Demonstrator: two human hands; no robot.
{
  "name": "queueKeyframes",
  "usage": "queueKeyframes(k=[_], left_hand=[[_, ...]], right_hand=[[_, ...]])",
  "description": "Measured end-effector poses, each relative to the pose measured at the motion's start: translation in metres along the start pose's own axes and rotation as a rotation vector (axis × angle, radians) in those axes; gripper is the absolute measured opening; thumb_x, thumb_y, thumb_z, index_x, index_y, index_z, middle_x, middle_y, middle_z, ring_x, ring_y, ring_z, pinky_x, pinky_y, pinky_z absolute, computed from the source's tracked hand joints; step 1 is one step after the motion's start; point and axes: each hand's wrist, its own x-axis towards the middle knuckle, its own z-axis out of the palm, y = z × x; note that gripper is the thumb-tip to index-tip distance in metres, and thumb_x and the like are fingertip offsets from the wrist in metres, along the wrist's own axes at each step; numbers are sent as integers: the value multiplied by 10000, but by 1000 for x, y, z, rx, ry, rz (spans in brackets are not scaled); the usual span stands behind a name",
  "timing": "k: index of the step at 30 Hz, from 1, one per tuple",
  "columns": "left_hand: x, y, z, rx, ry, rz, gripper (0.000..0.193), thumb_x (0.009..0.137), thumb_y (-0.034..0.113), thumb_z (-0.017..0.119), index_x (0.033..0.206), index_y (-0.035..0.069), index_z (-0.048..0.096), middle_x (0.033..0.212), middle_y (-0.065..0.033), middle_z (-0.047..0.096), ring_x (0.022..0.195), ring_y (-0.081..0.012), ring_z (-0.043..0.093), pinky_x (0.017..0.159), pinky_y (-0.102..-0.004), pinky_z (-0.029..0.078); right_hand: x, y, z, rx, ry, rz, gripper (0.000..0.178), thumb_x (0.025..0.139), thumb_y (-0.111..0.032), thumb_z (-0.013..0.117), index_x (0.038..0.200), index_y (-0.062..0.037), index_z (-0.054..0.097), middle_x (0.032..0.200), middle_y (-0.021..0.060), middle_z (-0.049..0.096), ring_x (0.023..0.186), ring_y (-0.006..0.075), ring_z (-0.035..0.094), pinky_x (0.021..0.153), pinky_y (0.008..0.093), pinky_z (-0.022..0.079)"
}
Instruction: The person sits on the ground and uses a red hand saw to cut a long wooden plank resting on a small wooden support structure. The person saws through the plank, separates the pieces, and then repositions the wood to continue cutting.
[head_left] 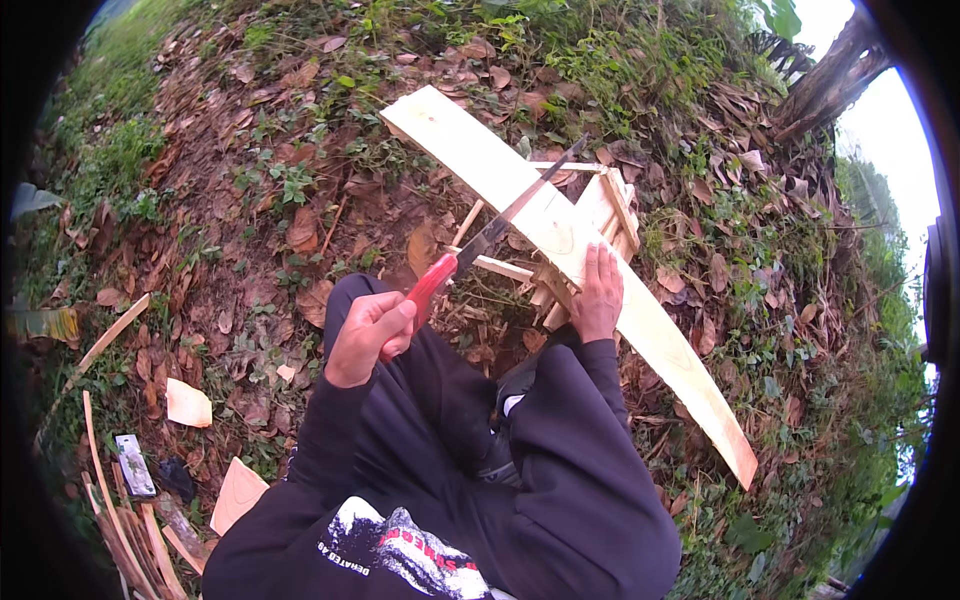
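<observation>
Head view. The left hand (370, 338) is closed around the red handle (432, 285) of a saw, with the fingers wrapped and the thumb lying along the grip. The saw blade (492, 233) extends from the handle up and to the right and crosses the upper face of a long, pale wooden board (655, 325). Whether the teeth are seated in the wood cannot be told from this angle.

The right hand (598, 292) is flat, fingers extended and together, and lies on the board's upper face near mid-length, to the right of the blade. It holds the board from above without wrapping around it.

The board lies diagonally ahead of the seated person, from upper centre to lower right, across a stack of wood pieces (602, 203). The stack stands on ground covered with dry leaves and low green plants. The person's bent knees are on the near side of the board.

At the lower left, two pale offcuts (188, 403) lie apart on the ground. Near them are a bundle of thin wooden strips (160, 552) and a small, light-coloured rectangular object (134, 465).
</observation>
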Motion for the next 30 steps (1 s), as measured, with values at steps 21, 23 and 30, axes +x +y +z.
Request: queueKeyframes(k=[21, 23, 30], left_hand=[[-44, 26, -22, -156, -84, 392, 338, 927, 275, 582, 972, -60, 574, 540, 46, 420, 471, -32, 357, 467, -212, 282], [-41, 23, -20, -171, -86, 377, 344, 924, 275, 585, 983, -64, 574, 545, 50, 424, 472, -30, 359, 469, -208, 283], [-38, 21, -21, -146, -61, 271, 382, 909, 294, 608, 1036, -65, 574, 583, 49, 447, 497, -19, 362, 484, -203, 284]], right_hand=[[99, 86, -53, 533, -506, 67, 242, 567, -76, 569, 746, 81, 611, 681, 213, 598, 652, 312, 574, 668, 380, 471], [100, 96, -45, 543, -529, 93, 247, 562, -73, 568, 749, 83, 608, 686, 210, 603, 652, 318, 570, 670, 381, 471], [102, 80, -55, 541, -566, 152, 230, 565, -60, 557, 746, 72, 609, 692, 168, 613, 653, 269, 560, 655, 357, 459]])
